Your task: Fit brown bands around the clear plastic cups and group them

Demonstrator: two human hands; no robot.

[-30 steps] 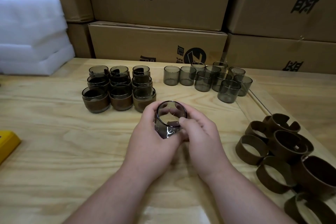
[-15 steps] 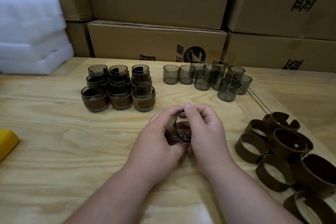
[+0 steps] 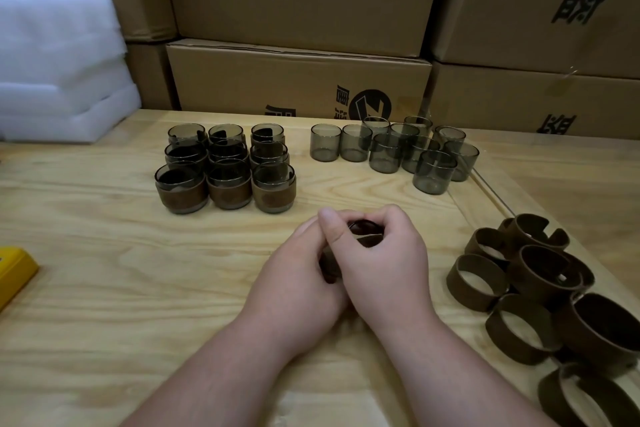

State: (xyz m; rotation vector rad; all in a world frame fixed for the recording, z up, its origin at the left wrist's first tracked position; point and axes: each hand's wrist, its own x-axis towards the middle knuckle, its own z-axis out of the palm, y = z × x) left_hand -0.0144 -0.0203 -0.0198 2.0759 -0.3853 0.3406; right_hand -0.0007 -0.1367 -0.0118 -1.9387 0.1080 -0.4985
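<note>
On the wooden table (image 3: 104,253), 9 banded cups (image 3: 225,166) stand in a 3-by-3 block at the back left, so that share of the work looks done. To their right, about 11 bare smoky clear cups (image 3: 394,149) wait in a loose cluster, and a heap of brown bands (image 3: 526,288) lies at the right edge.

In the middle, the left hand (image 3: 298,274) and the right hand (image 3: 384,260) are pressed close together, fingers curled round one cup (image 3: 362,236). Only its dark rim shows between the fingers; whether its band is seated I cannot tell. By my judgement this is the 10th cup, mid-fitting, roughly halfway through.

The cardboard boxes (image 3: 298,80) behind carry large black Chinese characters and a round black logo with a slanted Z-like stroke; none reads clearly enough to name a brand.
</note>
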